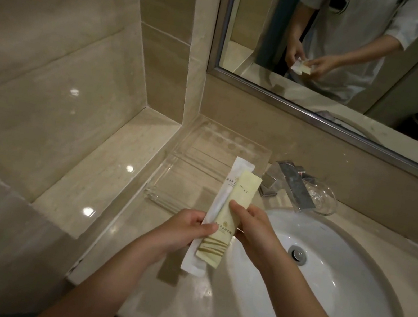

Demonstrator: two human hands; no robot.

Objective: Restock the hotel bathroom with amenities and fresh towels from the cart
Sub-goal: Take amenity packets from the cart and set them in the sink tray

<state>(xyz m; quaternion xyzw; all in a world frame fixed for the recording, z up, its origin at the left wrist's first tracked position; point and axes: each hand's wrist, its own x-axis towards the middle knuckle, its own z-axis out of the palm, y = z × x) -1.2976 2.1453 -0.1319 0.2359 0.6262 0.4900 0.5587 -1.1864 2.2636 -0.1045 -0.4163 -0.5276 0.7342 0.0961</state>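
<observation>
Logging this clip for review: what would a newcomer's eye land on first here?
A long white packet and a cream packet stand out at centre, gripped between the left hand and the right hand. Behind them a clear acrylic tray lies on the counter, with the white basin and chrome faucet to the right.

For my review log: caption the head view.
Left hand and right hand hold two amenity packets by the clear tray beside the sink.
</observation>
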